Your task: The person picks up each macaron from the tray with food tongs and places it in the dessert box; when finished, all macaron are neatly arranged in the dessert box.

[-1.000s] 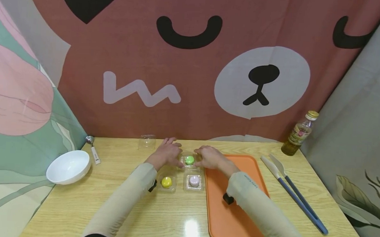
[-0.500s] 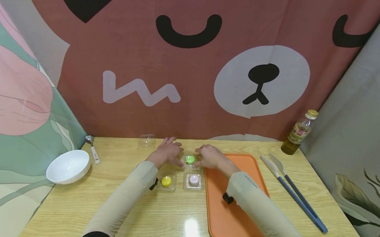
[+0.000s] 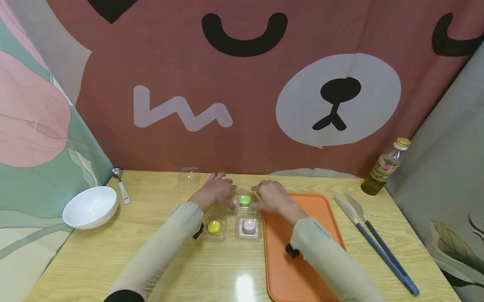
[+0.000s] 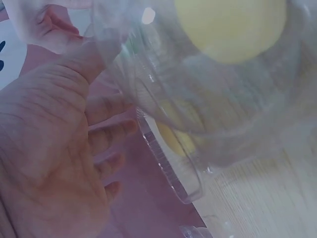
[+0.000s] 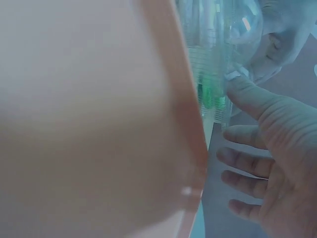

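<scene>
In the head view both hands flank a small clear plastic box (image 3: 244,208) with a green macaron (image 3: 245,200) inside. My left hand (image 3: 215,192) is at the box's left side, thumb in front and fingers reaching behind. At the right side my right hand (image 3: 273,196) mirrors it. The right wrist view shows the thumb (image 5: 247,94) against the clear lid, the other fingers spread and fairly straight. Spread fingers (image 4: 111,139) also show in the left wrist view, near the box's edge. Nearer stand boxed yellow (image 3: 214,227) and pale purple (image 3: 249,226) macarons.
An orange tray (image 3: 301,279) lies under the right forearm. A white bowl (image 3: 90,207) and a spoon (image 3: 122,191) are at left. Long blue-handled tongs (image 3: 379,247) and a glass bottle (image 3: 383,168) stand right. Another clear plastic piece (image 3: 189,177) is by the back wall.
Both hands stay at the green macaron's box, with only a very slight shift to the right. The whole head view has moved a little; the other things keep their places.
</scene>
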Demonstrator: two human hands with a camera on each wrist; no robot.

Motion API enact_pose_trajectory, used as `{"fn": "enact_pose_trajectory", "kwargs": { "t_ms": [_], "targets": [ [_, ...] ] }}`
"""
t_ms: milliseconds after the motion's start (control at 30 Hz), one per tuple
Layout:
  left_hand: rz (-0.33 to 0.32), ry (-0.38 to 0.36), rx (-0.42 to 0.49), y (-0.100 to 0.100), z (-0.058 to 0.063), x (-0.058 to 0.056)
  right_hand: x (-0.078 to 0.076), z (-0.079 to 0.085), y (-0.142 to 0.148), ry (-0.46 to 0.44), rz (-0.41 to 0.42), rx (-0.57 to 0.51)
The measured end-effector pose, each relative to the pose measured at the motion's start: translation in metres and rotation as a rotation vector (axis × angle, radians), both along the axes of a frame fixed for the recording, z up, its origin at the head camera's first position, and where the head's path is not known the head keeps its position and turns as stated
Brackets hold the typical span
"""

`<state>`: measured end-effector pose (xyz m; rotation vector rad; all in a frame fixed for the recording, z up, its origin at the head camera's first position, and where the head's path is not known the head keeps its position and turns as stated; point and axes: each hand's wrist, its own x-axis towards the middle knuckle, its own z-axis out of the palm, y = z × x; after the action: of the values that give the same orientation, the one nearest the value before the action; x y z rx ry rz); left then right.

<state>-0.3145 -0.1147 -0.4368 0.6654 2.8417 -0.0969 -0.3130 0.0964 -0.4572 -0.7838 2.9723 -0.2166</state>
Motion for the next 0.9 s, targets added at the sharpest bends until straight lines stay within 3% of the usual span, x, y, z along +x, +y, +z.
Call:
{"fn": "enact_pose_trajectory", "kwargs": {
  "t_ms": [400,500,600,733,900],
  "targets": [
    [0.009,-0.018,0.037,-0.001,0.003,0.001,0.001,0.010,0.001,-0.064,-0.004,0.048],
    [0.006,-0.022,0.126,-0.007,0.006,0.002,0.000,0.011,0.002,-0.079,0.001,0.016],
    [0.017,-0.018,0.278,-0.021,0.010,0.002,0.000,0.012,0.001,-0.084,0.030,-0.069],
    [0.117,-0.013,0.489,-0.050,0.012,0.001,0.001,0.010,-0.004,-0.064,0.109,-0.174],
    [0.342,0.031,0.647,-0.090,0.013,-0.005,0.002,0.009,-0.016,-0.036,0.151,-0.200]
  ]
}}
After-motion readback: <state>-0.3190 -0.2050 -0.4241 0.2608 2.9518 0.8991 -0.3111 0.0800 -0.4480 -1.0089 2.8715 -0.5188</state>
